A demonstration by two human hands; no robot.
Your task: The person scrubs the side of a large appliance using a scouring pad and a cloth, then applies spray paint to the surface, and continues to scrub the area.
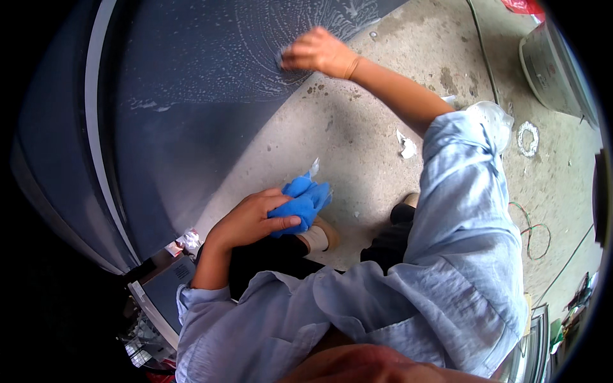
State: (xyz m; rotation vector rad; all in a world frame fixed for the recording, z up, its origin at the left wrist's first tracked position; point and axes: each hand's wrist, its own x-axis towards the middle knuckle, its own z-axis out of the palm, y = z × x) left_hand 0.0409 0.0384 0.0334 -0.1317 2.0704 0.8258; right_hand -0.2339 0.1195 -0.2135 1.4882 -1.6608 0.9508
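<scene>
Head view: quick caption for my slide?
Left hand gripping a blue cloth, blurred right hand at a white-streaked dark panel.

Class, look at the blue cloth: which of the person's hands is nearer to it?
Left. The left hand holds the blue cloth; the right hand is well away from it, blurred, at the white-streaked edge of the dark panel.

Wearer dressed in pale blue shirt (383,300), much creased, both sleeves (463,166) baring the forearms, with black trousers (262,258) and tan, light-topped shoes (332,237).
</scene>
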